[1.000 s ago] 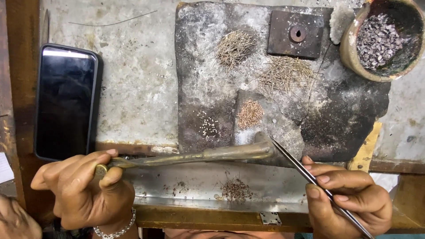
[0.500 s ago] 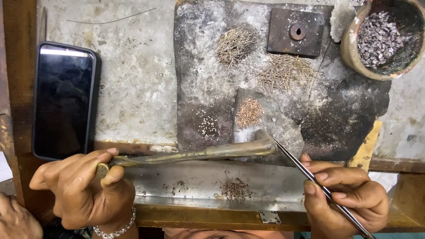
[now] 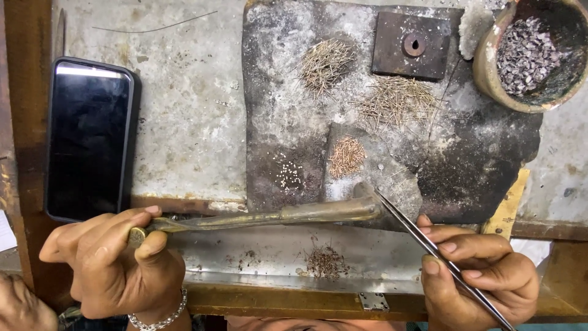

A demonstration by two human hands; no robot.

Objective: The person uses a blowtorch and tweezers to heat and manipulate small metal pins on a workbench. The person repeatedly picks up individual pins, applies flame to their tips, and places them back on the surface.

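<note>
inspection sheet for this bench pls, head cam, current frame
Surface: grey worktop with a scorched dark slab on it; wooden edge in front.
Job's things: brass blowpipe lying across the bench front, its tip at the slab; tweezers meeting that tip.
Clutter: three heaps of wire bits, small beads, metal block with a hole, bowl of scraps, phone, loose bits on the front ledge.
Grippers: left hand holds the blowpipe end; right hand holds the tweezers.
Cables: thin wire at top left.
Surroundings: nothing seen.

Tarnished brass blowpipe (image 3: 275,217), shiny steel tweezers (image 3: 422,242)
</note>
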